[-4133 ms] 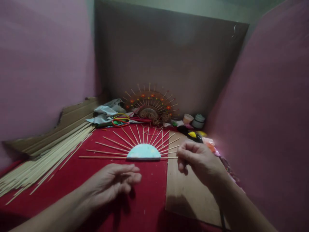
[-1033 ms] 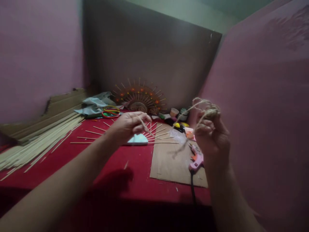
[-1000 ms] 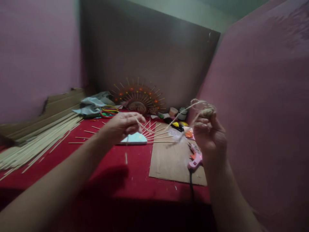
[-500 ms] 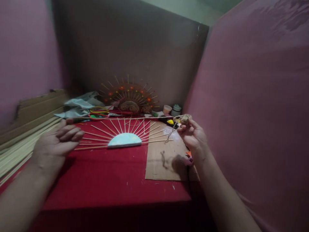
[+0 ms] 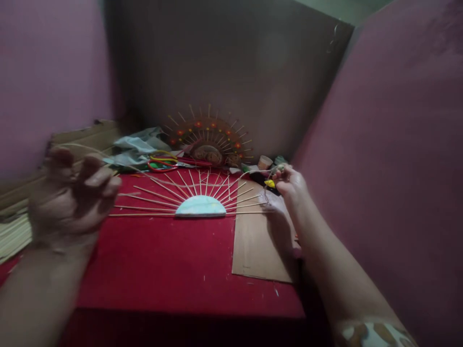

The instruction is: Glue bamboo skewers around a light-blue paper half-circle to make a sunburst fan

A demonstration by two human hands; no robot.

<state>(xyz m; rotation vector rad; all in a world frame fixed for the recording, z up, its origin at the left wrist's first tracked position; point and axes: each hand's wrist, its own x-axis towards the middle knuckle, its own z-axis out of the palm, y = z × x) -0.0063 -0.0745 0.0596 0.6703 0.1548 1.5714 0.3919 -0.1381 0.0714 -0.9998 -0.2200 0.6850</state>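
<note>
My right hand (image 5: pixel 289 182) pinches a small bundle of tan twine (image 5: pixel 279 168) above the right side of the table. From it a slack strand sags leftward over the sticks and rises to the top of my left hand (image 5: pixel 74 193). That hand is blurred by motion, with its fingers curled but apart; the strand passes over its fingertips. Between my hands, a pale blue half-disc (image 5: pixel 200 206) lies on the red tablecloth (image 5: pixel 162 260), with thin wooden sticks (image 5: pixel 148 208) fanning out from its curved edge and sides.
A cardboard sheet (image 5: pixel 253 250) lies under the right-hand sticks. Behind are scissors (image 5: pixel 162 165), a plastic bag (image 5: pixel 139 144), small pots (image 5: pixel 265 162) and a finished-looking sunburst ornament (image 5: pixel 208 137) against the wall. Cardboard (image 5: pixel 85 137) and a pile of pale strips (image 5: pixel 14 238) sit at left.
The twine, taut before, now hangs slack. My left hand has gone from closed to spread fingers. My right hand still grips the bundle. The view has shifted left.
</note>
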